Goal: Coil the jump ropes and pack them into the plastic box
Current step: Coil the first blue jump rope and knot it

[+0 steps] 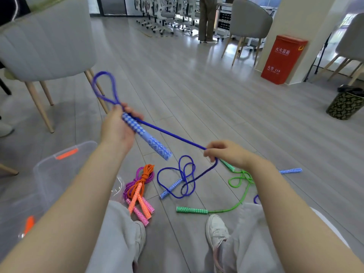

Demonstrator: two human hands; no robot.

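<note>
Fingers of left hand gripping blue handle; right hand at four o'clock pinching blue rope.

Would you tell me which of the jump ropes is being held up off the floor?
The blue rope: left hand grips its handle, right hand pinches its cord.

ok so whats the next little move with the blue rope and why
Probably bring the right hand up to the left hand and lay another loop there. The left hand grips the blue handle with one loop formed, the right pinches the blue rope stretched between them, and the rest lies tangled on the floor.
</note>
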